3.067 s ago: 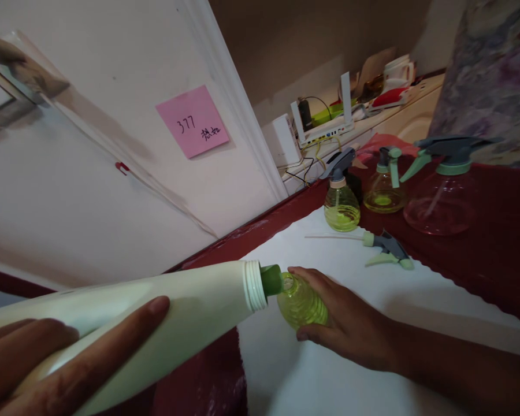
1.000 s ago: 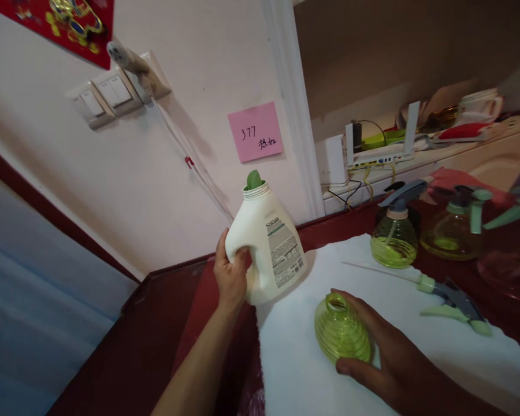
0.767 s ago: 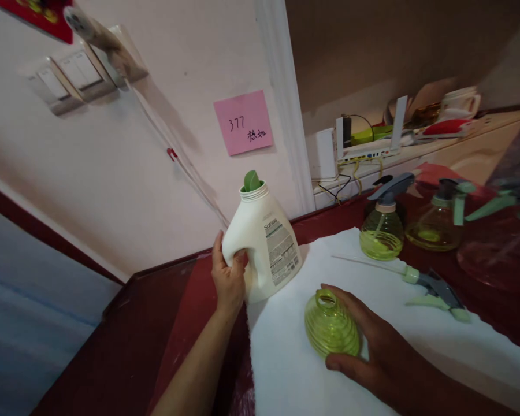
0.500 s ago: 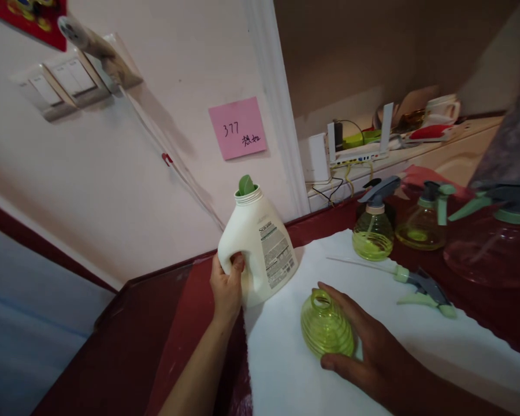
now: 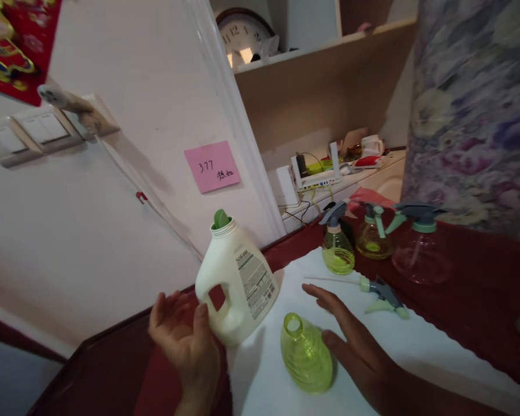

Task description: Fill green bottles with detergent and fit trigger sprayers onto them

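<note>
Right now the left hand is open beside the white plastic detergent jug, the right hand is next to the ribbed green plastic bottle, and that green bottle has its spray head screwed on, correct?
Not quite. The head view shows the ribbed green plastic bottle with an open neck; a loose spray head lies apart on the white cloth. Left hand open beside the white plastic detergent jug and right hand by the bottle are right.

One white plastic detergent jug with a green spout. One uncapped ribbed yellow-green plastic bottle. Three capped spray bottles: a small yellow-green one, an amber one, a pink one. One loose trigger sprayer head with tube. One pink sticky note. One round wall clock. Two bare hands: left, right.
</note>
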### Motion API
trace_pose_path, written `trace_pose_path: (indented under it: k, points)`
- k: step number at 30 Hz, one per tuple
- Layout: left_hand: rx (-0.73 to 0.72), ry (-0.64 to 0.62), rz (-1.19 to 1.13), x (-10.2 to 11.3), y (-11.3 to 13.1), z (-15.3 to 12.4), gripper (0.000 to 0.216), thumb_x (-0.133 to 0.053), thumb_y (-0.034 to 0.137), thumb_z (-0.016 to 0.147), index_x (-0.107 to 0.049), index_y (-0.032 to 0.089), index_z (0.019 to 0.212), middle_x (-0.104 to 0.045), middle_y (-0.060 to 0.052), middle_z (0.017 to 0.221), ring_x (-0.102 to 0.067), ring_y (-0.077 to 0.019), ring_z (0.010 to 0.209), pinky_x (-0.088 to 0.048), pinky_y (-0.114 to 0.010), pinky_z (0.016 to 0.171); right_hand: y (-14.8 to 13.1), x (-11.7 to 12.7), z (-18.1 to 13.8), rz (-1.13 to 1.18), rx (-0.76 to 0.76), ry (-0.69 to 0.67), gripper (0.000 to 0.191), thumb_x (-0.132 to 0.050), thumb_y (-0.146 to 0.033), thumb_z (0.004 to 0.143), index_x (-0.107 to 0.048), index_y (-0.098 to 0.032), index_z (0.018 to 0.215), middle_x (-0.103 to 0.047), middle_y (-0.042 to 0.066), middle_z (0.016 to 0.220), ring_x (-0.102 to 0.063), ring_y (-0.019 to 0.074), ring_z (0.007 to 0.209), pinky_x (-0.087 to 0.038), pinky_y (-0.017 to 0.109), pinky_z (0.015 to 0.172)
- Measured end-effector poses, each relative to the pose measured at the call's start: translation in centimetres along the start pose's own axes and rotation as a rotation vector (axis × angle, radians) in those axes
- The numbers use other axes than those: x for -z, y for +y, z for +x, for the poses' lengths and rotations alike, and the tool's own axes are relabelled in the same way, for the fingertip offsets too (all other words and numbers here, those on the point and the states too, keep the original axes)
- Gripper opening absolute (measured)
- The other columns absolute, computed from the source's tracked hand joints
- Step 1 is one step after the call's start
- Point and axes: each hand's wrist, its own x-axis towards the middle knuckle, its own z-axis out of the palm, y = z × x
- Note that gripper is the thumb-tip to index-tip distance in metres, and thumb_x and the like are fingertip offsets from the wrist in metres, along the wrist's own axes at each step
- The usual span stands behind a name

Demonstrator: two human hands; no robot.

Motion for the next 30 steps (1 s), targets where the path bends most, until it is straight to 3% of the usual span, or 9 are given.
trace_pose_path:
  k: [3, 7, 10, 13, 17, 23, 27, 30]
  points:
    - [-0.064, -0.062, -0.121, -0.8, 2.2, -1.2, 0.061, -0.086, 0.033, 0.079, -0.060, 0.032, 0.134, -0.062, -0.002, 0.123, -0.060, -0.0169, 0.108, -0.046, -0.028, 0.097, -1.6, 2.5, 2.2, -0.117, 0.064, 0.137, 0.047, -0.039, -0.051, 0.105, -0.047, -0.030, 0.146, -0.053, 0.011, 0.155, -0.048, 0.0319, 0.143, -0.037, 0.058, 0.121]
    - [-0.019, -0.345, -0.123, -1.2, 2.5, -4.7, 0.056, -0.076, 0.039, 0.088, -0.057, 0.030, 0.139, -0.061, -0.006, 0.129, -0.057, -0.0238, 0.121, -0.044, -0.034, 0.105, -2.0, 7.0, 4.5, -0.324, 0.083, 0.185, 0.042, -0.042, -0.053, 0.101, -0.066, -0.024, 0.121, -0.069, 0.013, 0.132, -0.063, 0.0315, 0.124, -0.049, 0.052, 0.109]
    - [0.089, -0.606, -0.028, -1.1, 1.8, -7.3, 0.063, -0.068, 0.050, 0.092, -0.046, 0.030, 0.148, -0.054, -0.009, 0.144, -0.049, -0.0310, 0.134, -0.041, -0.044, 0.110, 0.0, 9.8, 4.5, -0.616, 0.036, 0.085, 0.047, -0.037, -0.051, 0.102, -0.065, -0.021, 0.126, -0.069, 0.014, 0.131, -0.065, 0.0296, 0.122, -0.053, 0.046, 0.104]
    - [0.268, -0.740, -0.019, -1.1, 1.5, -9.1, 0.081, -0.068, 0.067, 0.086, -0.039, 0.030, 0.151, -0.050, -0.011, 0.152, -0.042, -0.0368, 0.142, -0.031, -0.055, 0.120, 3.0, 11.5, 3.8, -0.759, -0.023, 0.062, 0.048, -0.042, -0.046, 0.099, -0.066, -0.016, 0.129, -0.069, 0.018, 0.133, -0.065, 0.0345, 0.123, -0.051, 0.051, 0.106]
    - [0.477, -0.871, -0.039, -1.1, 1.3, -9.8, 0.105, -0.075, 0.082, 0.068, -0.036, 0.029, 0.150, -0.047, -0.014, 0.154, -0.037, -0.0405, 0.146, -0.020, -0.061, 0.124, 5.8, 12.5, 2.8, -0.890, -0.130, 0.058, 0.055, -0.046, -0.046, 0.095, -0.065, -0.012, 0.135, -0.067, 0.024, 0.139, -0.063, 0.0432, 0.127, -0.049, 0.061, 0.106]
    - [0.655, -1.086, 0.019, -1.5, 1.2, -9.4, 0.138, -0.092, 0.080, 0.034, -0.039, 0.021, 0.146, -0.042, -0.021, 0.154, -0.035, -0.0461, 0.144, -0.019, -0.065, 0.124, 7.6, 12.5, 2.5, -0.962, -0.138, 0.042, 0.054, -0.044, -0.052, 0.095, -0.070, -0.020, 0.130, -0.071, 0.017, 0.136, -0.062, 0.0414, 0.129, -0.047, 0.061, 0.108]
    - [0.674, -1.172, 0.088, -1.9, 1.9, -9.5, 0.134, -0.099, 0.064, 0.035, -0.041, 0.019, 0.147, -0.043, -0.021, 0.152, -0.037, -0.0455, 0.142, -0.023, -0.064, 0.124, 8.0, 12.8, 2.4, -0.988, -0.133, 0.085, 0.049, -0.046, -0.052, 0.092, -0.073, -0.022, 0.118, -0.073, 0.018, 0.130, -0.063, 0.0452, 0.125, -0.048, 0.066, 0.099]
    - [0.649, -1.172, 0.117, -1.9, 2.5, -9.5, 0.122, -0.101, 0.053, 0.041, -0.046, 0.021, 0.145, -0.048, -0.018, 0.148, -0.040, -0.0429, 0.140, -0.026, -0.061, 0.124, 7.6, 12.9, 2.5, -0.874, -0.071, 0.145, 0.043, -0.052, -0.053, 0.086, -0.072, -0.021, 0.107, -0.077, 0.016, 0.113, -0.071, 0.0397, 0.106, -0.055, 0.056, 0.089]
